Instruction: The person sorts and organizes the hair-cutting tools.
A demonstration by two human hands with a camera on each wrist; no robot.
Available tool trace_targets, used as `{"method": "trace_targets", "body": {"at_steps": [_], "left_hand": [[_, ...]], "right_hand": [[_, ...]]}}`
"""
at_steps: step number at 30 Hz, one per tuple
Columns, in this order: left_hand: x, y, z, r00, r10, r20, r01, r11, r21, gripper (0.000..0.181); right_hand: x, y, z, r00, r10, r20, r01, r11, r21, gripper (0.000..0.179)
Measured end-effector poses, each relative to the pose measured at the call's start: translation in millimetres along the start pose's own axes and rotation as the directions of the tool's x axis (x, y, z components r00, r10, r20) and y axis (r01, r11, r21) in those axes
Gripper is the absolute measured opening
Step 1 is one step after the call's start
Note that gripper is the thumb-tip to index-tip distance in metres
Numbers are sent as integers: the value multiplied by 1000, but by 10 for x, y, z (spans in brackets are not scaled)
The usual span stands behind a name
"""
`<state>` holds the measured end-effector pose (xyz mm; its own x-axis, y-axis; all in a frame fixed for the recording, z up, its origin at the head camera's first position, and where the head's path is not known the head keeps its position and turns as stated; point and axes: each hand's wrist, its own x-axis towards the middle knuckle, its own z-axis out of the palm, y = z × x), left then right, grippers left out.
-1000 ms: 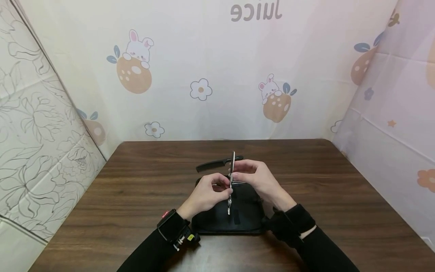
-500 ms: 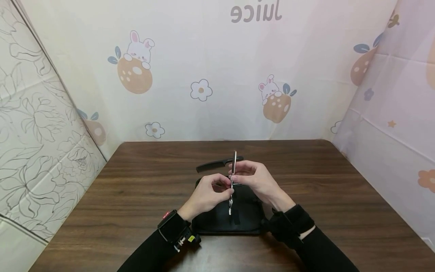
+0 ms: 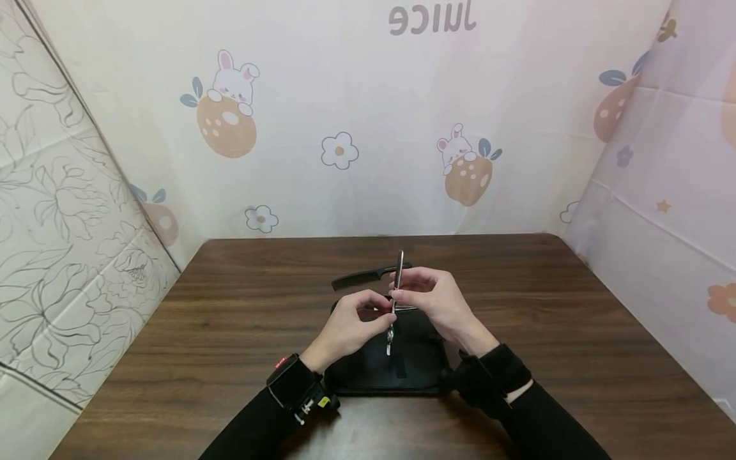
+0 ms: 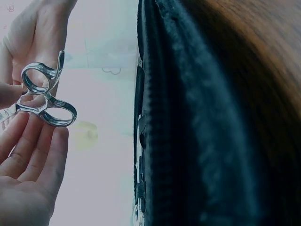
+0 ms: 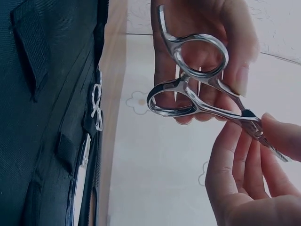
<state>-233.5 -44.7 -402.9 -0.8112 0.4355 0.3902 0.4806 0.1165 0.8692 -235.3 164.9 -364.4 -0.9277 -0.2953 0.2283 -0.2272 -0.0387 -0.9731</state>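
Note:
A pair of silver hairdressing scissors [image 3: 391,335] is held edge-on over a black case [image 3: 374,381]. My left hand [image 3: 349,324] pinches them between thumb and fingers on the handle side. Farther along toward the blades, my right hand [image 3: 435,299] pinches them too. In the right wrist view both finger rings of the scissors [image 5: 202,106] show, with a curved finger rest on one and a comb-toothed blade beyond the right thumb. Fingers of the left hand [image 4: 33,155] spread behind the rings in the left wrist view.
Behind the case on the brown wooden table [image 3: 253,319] lies a black comb [image 3: 356,279]. Inside the case, straps [image 5: 33,52] and another silver ring-handled tool [image 5: 96,106] show. Printed cloth hangs behind and at both sides.
The scissors have risen slightly and their far end leans a little more to the right. Both hands keep their pinch; the case and comb stay put.

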Motion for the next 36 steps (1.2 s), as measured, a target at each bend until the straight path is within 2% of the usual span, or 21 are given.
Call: {"method": "trace_targets", "body": {"at_steps": [7,11,13,15,16,18,21,22,24,26,28,30,31,33,36], "left_hand": [[7,15,2,1000,13,28,-12,999,-33,20],[8,19,-46,998,11,56,-10,1000,-16,25],[11,14,-81,998,1,65,-4,999,37,28],[17,7,-116,996,-11,83,-1,989,150,31],[20,6,-131,995,-23,97,0,973,231,34],[20,-4,-159,990,-55,133,-3,916,402,45],[10,-18,-201,974,-122,191,-22,789,614,66],[4,-30,-218,968,-148,203,-23,751,660,73],[-7,-59,-258,955,-202,215,-14,698,716,84],[-18,-92,-301,943,-255,213,6,655,755,92],[-25,-120,-343,934,-296,200,31,623,781,97],[-30,-141,-380,927,-324,188,48,600,798,99],[-32,-143,-396,925,-332,183,56,597,800,99],[-34,-149,-423,923,-339,179,64,598,799,98],[-37,-155,-452,920,-343,191,73,626,776,99]], "right_hand": [[-12,-50,-61,999,-36,9,36,999,-21,24],[-7,-84,-84,998,-60,17,61,997,-54,27],[-4,-97,-100,997,-74,13,75,992,-104,28],[-6,-108,-117,996,-84,8,85,985,-154,28],[-7,-112,-126,996,-88,6,88,980,-176,28],[-11,-116,-141,996,-90,5,89,974,-209,27],[-14,-118,-150,997,-77,7,76,969,-236,27],[-13,-118,-153,997,-71,8,71,967,-247,27],[-10,-116,-153,998,-58,13,59,963,-264,27],[-6,-122,-151,999,-45,18,49,959,-278,28],[-2,-130,-151,999,-42,25,48,956,-291,28],[1,-137,-153,999,-37,33,45,955,-293,27],[2,-139,-155,999,-35,36,44,955,-295,27],[3,-141,-159,999,-36,41,46,952,-301,27],[1,-138,-166,998,-37,41,48,949,-312,26]]}}
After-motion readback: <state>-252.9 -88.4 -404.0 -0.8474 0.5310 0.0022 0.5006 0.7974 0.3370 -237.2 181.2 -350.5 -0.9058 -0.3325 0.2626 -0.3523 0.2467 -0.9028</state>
